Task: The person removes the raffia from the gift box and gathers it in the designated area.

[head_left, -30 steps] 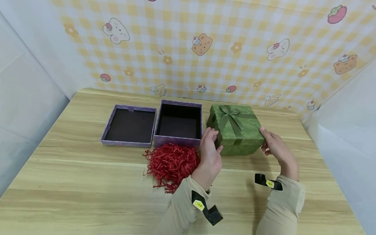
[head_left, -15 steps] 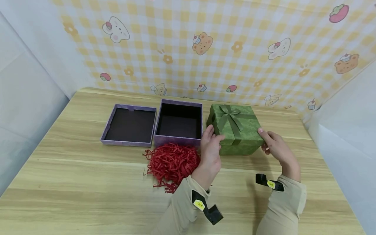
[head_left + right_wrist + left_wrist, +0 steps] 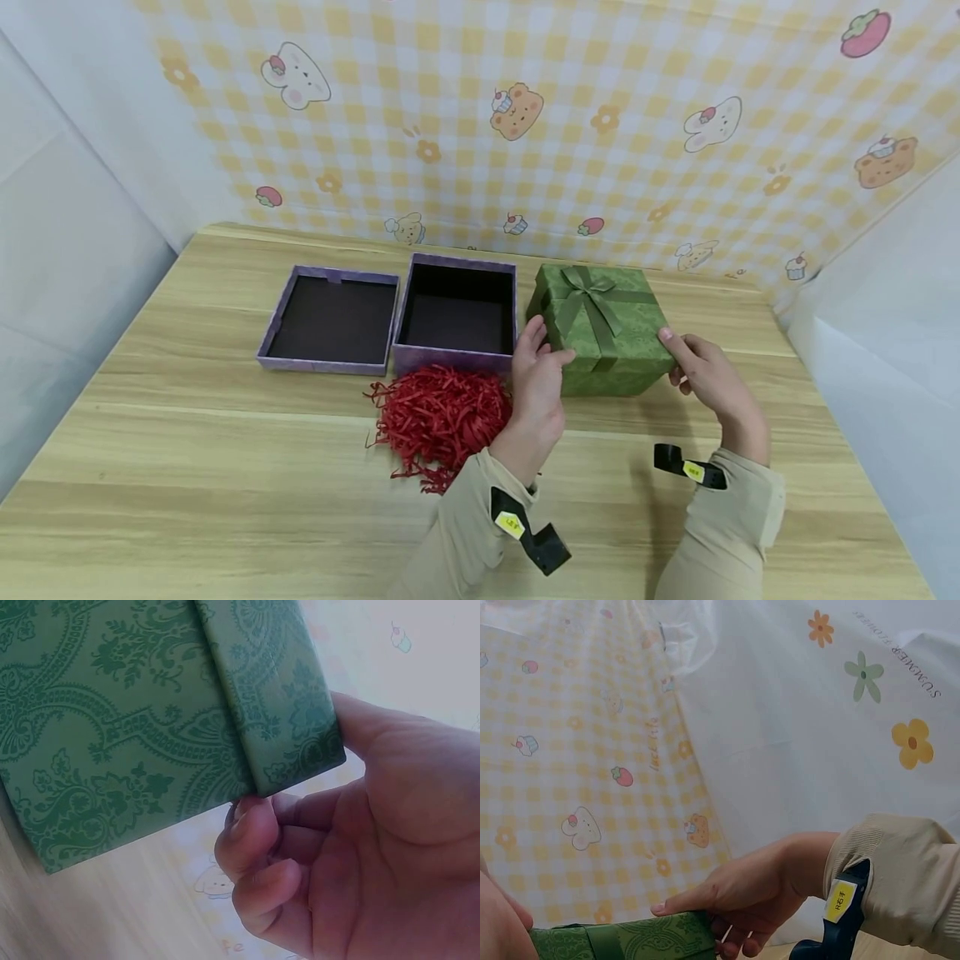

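Note:
A green patterned gift box [image 3: 607,383] stands at the right of the table with its lid [image 3: 637,329] on. A green ribbon bow [image 3: 588,292] is tied across the top. My left hand [image 3: 538,396] holds the lid's front left corner, thumb along the front and fingers at the left side. At the front right corner, my right hand [image 3: 708,379] pinches the lid. Its thumb lies on the top edge, while in the right wrist view the fingers [image 3: 255,832] curl by the lid's lower rim. The inside of the green box is hidden.
Left of the green box stands an uncovered purple box [image 3: 453,360] with a black interior. Its upturned purple lid [image 3: 322,367] lies farther left. Red shredded paper [image 3: 438,421] is heaped in front, beside my left wrist. A yellow checked cloth [image 3: 450,192] hangs behind the table.
My left thumb has come in against the front of the green lid, and the left fingers have slid slightly up its side. My right thumb has shifted slightly on the lid edge. The box stays put.

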A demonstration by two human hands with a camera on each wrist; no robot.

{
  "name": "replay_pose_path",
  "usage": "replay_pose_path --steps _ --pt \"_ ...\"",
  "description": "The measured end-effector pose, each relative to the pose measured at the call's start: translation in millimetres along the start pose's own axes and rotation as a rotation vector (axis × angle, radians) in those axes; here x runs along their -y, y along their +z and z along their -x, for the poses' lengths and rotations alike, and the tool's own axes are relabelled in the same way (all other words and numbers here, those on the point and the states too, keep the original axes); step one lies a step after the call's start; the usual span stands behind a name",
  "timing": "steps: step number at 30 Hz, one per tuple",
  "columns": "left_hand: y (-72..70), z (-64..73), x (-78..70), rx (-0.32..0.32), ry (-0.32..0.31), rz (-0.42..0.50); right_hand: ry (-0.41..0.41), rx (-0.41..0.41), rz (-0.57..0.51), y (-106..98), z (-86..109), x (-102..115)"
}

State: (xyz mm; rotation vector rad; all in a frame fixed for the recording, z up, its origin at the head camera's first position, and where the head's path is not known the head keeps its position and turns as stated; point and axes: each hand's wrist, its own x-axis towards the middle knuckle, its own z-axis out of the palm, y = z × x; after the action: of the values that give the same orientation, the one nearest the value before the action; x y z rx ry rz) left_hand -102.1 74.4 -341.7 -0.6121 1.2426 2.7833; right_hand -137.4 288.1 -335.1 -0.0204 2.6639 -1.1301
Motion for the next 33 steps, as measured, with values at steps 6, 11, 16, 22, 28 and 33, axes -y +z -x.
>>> replay_pose_path --steps 6,11,16,22,28,33 --pt "-0.2 0.2 0.2 0.009 0.004 -0.002 0.012 0.002 0.01 -1.2 1.4 1.4" --pt "0.2 0.7 -1.0 0.01 0.0 0.001 0.01 0.014 0.002 -2.3 2.6 2.3" --pt "0.6 0.5 -1.9 0.01 -0.006 0.001 0.014 0.022 -0.002 -3.8 4.0 2.1" --pt "-0.1 -0.8 -1.1 0.009 0.001 0.002 0.019 0.037 0.018 -4.0 5.6 2.4" --pt "-0.6 -1.4 -2.2 0.008 -0.004 0.002 0.011 0.035 0.014 -3.9 5.1 3.0" --pt "-1.3 -2.2 -3.8 0.012 0.001 0.005 0.003 0.027 0.012 -3.8 4.0 3.7"
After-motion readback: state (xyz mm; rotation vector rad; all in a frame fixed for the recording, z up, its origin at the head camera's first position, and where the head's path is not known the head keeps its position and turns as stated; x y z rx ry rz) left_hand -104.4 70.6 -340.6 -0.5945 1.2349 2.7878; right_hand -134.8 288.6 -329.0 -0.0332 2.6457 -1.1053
